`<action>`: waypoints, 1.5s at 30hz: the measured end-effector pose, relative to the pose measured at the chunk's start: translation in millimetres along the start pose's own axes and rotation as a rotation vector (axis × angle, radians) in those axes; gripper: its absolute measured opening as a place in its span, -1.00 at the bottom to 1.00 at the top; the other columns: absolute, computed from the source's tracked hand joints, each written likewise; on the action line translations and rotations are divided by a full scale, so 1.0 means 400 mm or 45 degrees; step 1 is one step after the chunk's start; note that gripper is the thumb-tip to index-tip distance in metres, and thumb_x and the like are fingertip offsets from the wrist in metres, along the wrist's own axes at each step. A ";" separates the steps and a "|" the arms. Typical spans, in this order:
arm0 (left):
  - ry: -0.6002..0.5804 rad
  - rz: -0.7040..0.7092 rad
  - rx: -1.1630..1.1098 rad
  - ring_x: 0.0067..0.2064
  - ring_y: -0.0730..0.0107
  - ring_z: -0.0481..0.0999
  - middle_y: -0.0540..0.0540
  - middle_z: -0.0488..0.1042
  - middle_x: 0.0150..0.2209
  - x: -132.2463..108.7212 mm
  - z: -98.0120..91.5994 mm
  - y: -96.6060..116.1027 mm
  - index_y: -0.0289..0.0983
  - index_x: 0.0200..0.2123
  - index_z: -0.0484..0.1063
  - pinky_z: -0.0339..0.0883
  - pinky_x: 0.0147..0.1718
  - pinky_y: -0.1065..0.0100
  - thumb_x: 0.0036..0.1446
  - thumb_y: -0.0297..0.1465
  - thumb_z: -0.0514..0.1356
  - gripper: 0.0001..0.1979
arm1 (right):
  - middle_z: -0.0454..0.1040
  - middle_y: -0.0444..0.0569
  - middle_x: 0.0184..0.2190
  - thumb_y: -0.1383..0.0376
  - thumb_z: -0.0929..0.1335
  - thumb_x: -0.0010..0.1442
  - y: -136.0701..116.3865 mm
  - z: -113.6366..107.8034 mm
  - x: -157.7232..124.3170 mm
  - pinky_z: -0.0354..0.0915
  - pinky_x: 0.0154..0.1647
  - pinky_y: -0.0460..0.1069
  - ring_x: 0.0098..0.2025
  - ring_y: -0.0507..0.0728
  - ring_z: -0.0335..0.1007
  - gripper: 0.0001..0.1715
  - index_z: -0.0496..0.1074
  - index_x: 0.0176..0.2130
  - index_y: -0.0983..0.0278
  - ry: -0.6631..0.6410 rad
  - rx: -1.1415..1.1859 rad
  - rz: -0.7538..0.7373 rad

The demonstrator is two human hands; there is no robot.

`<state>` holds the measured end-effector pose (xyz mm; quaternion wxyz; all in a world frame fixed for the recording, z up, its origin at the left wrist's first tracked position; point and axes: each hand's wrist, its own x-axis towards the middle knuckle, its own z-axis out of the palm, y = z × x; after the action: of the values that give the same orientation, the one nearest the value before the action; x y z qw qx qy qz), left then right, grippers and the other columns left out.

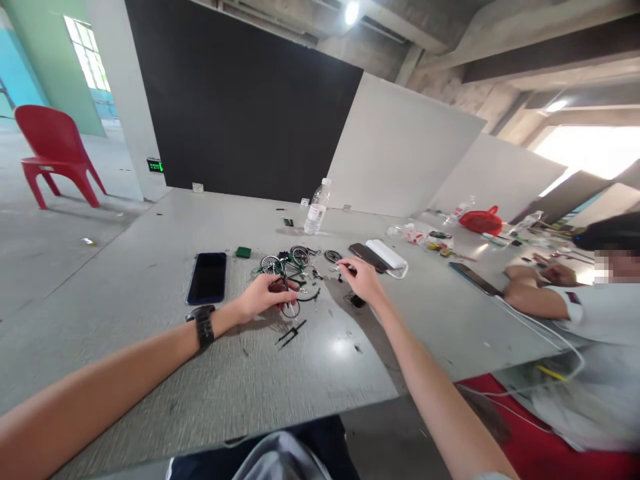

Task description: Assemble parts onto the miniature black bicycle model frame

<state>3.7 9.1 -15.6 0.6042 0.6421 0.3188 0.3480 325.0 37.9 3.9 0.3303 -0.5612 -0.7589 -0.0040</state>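
One loose wheel (333,256): just far and left of right hand (362,277)
Right hand: pinched, load unclear
Left hand (263,296): at bike (296,269), grip unclear

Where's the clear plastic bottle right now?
The bottle stands near the head view's centre, beyond the bicycle parts and right of a small green piece.

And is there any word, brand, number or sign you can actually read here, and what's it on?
None can be read.
Clear plastic bottle: printed label, too small and blurred.
Green-lit sign, low on the left: markings too small to read.
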 end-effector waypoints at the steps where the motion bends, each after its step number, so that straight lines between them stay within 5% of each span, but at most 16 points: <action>1: 0.037 0.016 -0.033 -0.45 0.46 0.44 -0.08 0.60 -0.36 0.002 0.000 -0.001 -0.36 -0.13 0.56 0.29 -0.43 0.39 0.09 -0.19 0.41 -0.61 | 0.63 0.10 -0.18 0.12 0.27 0.35 -0.007 0.003 -0.001 0.40 -0.09 0.10 -0.17 0.23 0.55 -0.64 0.59 -0.15 0.24 -0.010 0.009 -0.006; 7: 0.185 0.006 -0.255 -0.39 0.43 0.49 -0.13 0.59 -0.35 0.005 0.004 -0.003 -0.39 -0.20 0.55 0.32 -0.38 0.37 0.03 -0.21 0.47 -0.60 | 0.63 0.10 -0.16 0.14 0.28 0.36 -0.046 0.019 -0.001 0.40 -0.11 0.08 -0.22 0.18 0.53 -0.64 0.60 -0.15 0.26 -0.070 0.067 -0.057; 17: 0.177 -0.048 -0.368 -0.31 0.44 0.54 -0.16 0.59 -0.29 -0.001 -0.004 0.001 -0.43 -0.20 0.57 0.37 -0.34 0.38 0.00 -0.30 0.53 -0.62 | 0.64 0.12 -0.14 0.15 0.28 0.35 -0.044 -0.015 -0.003 0.38 -0.09 0.10 -0.21 0.20 0.52 -0.64 0.60 -0.14 0.27 -0.017 0.133 -0.070; 45: 0.129 -0.014 -0.126 -0.35 0.48 0.52 -0.17 0.59 -0.28 -0.024 -0.007 0.021 -0.46 -0.23 0.53 0.37 -0.27 0.30 0.20 -0.47 0.38 -0.85 | 0.68 0.09 -0.21 0.14 0.34 0.30 -0.101 -0.034 0.008 0.40 -0.07 0.14 -0.20 0.25 0.56 -0.67 0.64 -0.15 0.23 -0.059 0.122 -0.104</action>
<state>-3.9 2.1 -7.6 0.6202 0.5912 0.3348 0.3921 296.8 20.4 31.1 0.3386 -0.5133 -0.7879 0.0317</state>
